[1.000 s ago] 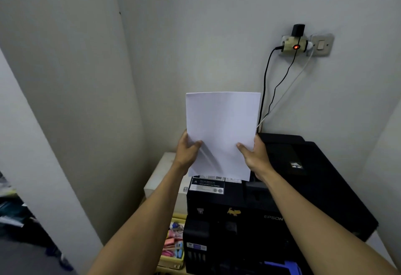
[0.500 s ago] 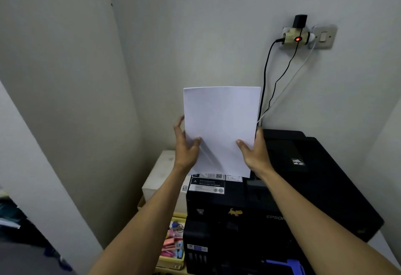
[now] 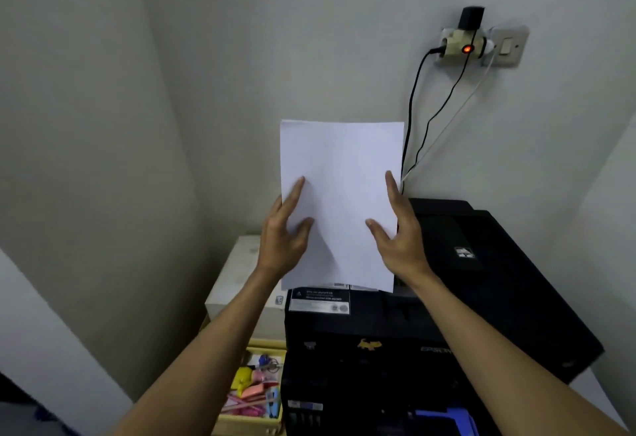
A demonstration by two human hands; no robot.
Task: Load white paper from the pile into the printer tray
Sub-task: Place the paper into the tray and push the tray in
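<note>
Left hand and right hand, fingers straight, pressing side edges of upright, blank white paper above black printer.

The paper at the centre looks smooth and matt white. The printer at the lower right is black plastic, mostly matt. The wall behind looks painted and matt.

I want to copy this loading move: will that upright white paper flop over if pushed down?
Probably floppy: the white paper looks thin, and both the left hand and right hand steady it. Likely light. Pushed hard, it may buckle.
</note>
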